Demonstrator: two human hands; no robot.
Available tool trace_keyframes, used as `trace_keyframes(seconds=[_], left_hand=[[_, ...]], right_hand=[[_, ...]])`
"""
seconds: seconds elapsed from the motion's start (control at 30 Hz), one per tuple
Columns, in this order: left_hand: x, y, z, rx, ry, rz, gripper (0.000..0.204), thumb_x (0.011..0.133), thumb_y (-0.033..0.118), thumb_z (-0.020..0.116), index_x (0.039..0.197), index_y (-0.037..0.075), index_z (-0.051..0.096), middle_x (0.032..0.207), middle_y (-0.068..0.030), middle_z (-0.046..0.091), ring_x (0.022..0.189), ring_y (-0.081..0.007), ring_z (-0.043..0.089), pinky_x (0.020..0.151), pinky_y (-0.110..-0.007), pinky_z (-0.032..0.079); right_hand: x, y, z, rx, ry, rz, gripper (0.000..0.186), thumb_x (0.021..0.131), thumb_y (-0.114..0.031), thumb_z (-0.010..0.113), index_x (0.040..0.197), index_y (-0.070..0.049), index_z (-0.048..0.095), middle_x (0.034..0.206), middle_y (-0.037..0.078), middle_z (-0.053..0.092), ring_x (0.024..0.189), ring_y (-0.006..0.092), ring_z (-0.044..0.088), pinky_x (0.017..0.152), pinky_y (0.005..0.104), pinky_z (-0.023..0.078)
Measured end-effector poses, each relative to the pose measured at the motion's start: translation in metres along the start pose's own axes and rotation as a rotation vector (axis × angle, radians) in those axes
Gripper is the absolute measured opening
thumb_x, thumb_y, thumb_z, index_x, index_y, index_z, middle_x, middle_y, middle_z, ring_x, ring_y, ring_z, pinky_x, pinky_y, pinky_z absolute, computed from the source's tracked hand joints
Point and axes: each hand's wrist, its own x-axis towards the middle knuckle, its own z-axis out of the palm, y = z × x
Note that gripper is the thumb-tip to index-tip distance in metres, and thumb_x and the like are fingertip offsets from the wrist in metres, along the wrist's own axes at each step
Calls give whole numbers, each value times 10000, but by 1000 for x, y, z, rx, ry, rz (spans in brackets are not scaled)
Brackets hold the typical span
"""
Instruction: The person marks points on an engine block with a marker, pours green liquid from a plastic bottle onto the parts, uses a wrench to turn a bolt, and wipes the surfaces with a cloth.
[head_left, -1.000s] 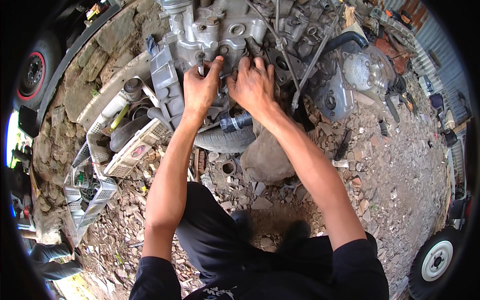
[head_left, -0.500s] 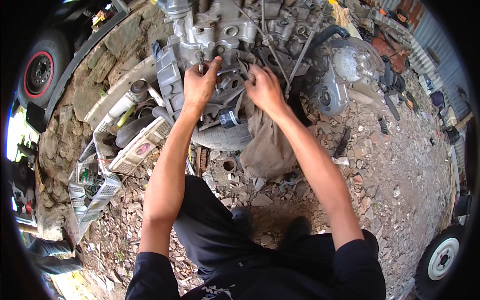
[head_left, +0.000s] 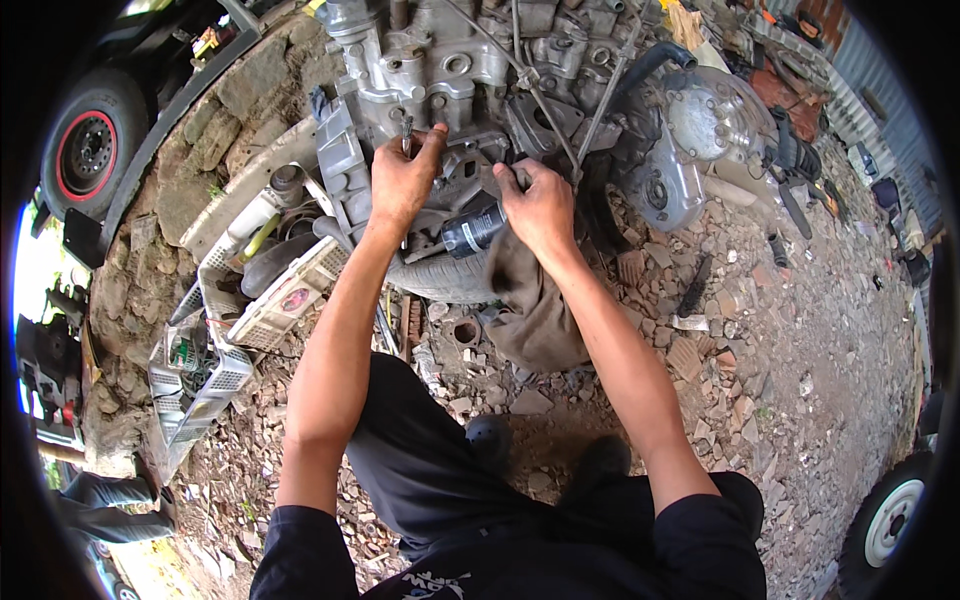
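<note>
My left hand (head_left: 405,182) is closed around a slim shiny metal tool (head_left: 407,130); its top end pokes up past the fingers, and its exact kind does not show. This hand is over the lower left side of a grey metal engine (head_left: 465,65). My right hand (head_left: 538,203) grips the upper end of a brown-grey rag (head_left: 542,315), which hangs down in folds toward the ground. Between the hands, a black cylindrical oil filter (head_left: 470,233) sticks out from the engine. Beneath it lies a tyre (head_left: 447,279), partly hidden.
Left of the engine are a broken white plastic crate (head_left: 285,300) holding parts and a stone wall (head_left: 170,190). A grey metal housing (head_left: 700,130) sits to the right. Rubble covers the ground (head_left: 720,400). A white-rimmed wheel (head_left: 893,522) is at the lower right.
My right hand has drawn the rag down and a little right, away from the engine, showing more of the oil filter. My left hand has barely moved and keeps its tool.
</note>
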Motion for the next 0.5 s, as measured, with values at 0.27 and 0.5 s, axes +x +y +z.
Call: trace_keyframes(seconds=[0.27,0.5], left_hand=[[2,-5,6,-36,-30,18,429,926,381,718,732,0,681,585,19,591,550,-57,484,524,-262,391],[-5,-11,14,-183,-354,71,277,955,249,647,1085,17,724,779,11,644,702,-63,544,655,-260,435]], right_hand=[[26,-8,25,1203,183,153,196,1027,-210,609,986,-21,643,898,-13,631,834,49,529,769,237,434],[21,20,10,1550,-286,130,220,1015,-184,608,1176,-40,648,1132,21,660,1102,114,597,1014,304,454]])
